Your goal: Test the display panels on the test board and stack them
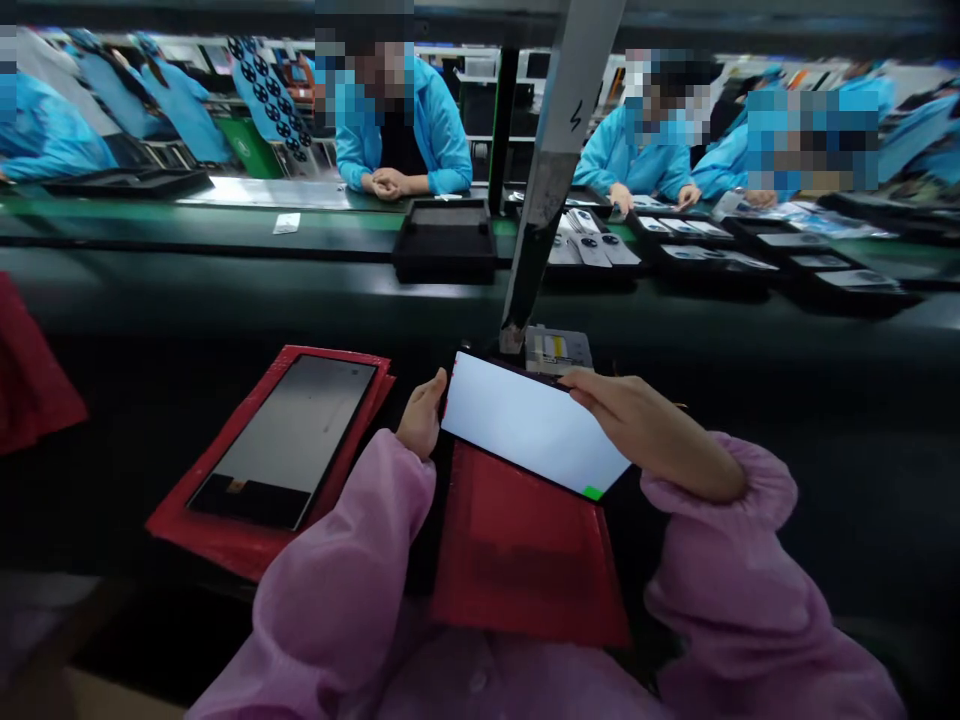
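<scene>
Pink sleeves, two, nearest the lens, cuffs gathered at the wrists.

Lit panel, one: white face, black border, green patch at the lower right corner; tilted, above the far end of the middle red sheet. Contact with that sheet: cannot be told.

Left hand, bare: closed on the panel's left short end, thumb up at the edge, remaining fingers mostly hidden.

Right hand, bare: pinching the upper long edge toward its right end, fingertips just over the border.

Handling note: a light grip at the border seems best, fingertips off the white face, both ends borne evenly so that the thin panel does not flex; tilting it away from glare should make marks easier to see.

Second panel, one: grey, dark strip at its near end, lying flat on the left red sheets, well clear of both hands.

Grey box, one: beyond the lit panel, beside the foot of the metal post.
</scene>
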{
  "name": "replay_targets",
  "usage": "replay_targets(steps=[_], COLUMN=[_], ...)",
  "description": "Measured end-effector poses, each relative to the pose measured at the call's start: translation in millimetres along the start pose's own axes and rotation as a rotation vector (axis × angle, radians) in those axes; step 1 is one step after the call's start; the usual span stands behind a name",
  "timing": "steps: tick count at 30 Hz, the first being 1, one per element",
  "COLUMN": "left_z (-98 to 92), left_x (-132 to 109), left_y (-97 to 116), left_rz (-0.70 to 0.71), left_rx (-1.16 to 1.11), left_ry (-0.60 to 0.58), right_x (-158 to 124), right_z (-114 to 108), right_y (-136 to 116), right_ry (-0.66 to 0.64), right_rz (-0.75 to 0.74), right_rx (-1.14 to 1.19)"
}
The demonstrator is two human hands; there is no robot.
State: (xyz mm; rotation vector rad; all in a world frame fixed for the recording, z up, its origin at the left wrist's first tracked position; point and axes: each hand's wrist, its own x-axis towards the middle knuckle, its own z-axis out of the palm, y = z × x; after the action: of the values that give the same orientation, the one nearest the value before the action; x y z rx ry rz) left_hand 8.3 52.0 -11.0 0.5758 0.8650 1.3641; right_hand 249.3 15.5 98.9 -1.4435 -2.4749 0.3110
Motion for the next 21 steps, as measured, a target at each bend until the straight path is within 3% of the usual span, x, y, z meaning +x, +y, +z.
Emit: replay_targets(steps=[4, 8, 10, 13, 18, 21], left_z=[-13.7, -23.2, -15.7, 5.8, 23.3, 19.4], left_x=[5.4, 12.5, 10.3, -2.7, -25.3, -30.9], left_y=[21.3, 26.9, 18.6, 2.7, -3.4, 2.5], left_rz=[-0.057, 0.062, 0.059, -0.016, -0.063, -0.060], left_rx=[0.053, -0.003, -0.081, -0.173, -0.264, -0.262], left_ry=[-0.045, 0.020, -0.009, -0.150, -0.108, -0.073], right_x=[14.4, 18.9, 21.2, 28.7, 39.3, 36.9], right_z=[-0.9, -5.0, -1.4, 16.2, 44.7, 42.1], right_y=[16.2, 24.1, 23.9, 20.1, 7.8, 5.8], right_ry=[0.026, 0.142, 0.216, 0.263, 0.156, -0.002], right_rz=[0.058, 0.201, 0.250, 0.228, 0.260, 0.222], right_rx=[0.225, 0.524, 0.727, 1.026, 1.326, 1.229])
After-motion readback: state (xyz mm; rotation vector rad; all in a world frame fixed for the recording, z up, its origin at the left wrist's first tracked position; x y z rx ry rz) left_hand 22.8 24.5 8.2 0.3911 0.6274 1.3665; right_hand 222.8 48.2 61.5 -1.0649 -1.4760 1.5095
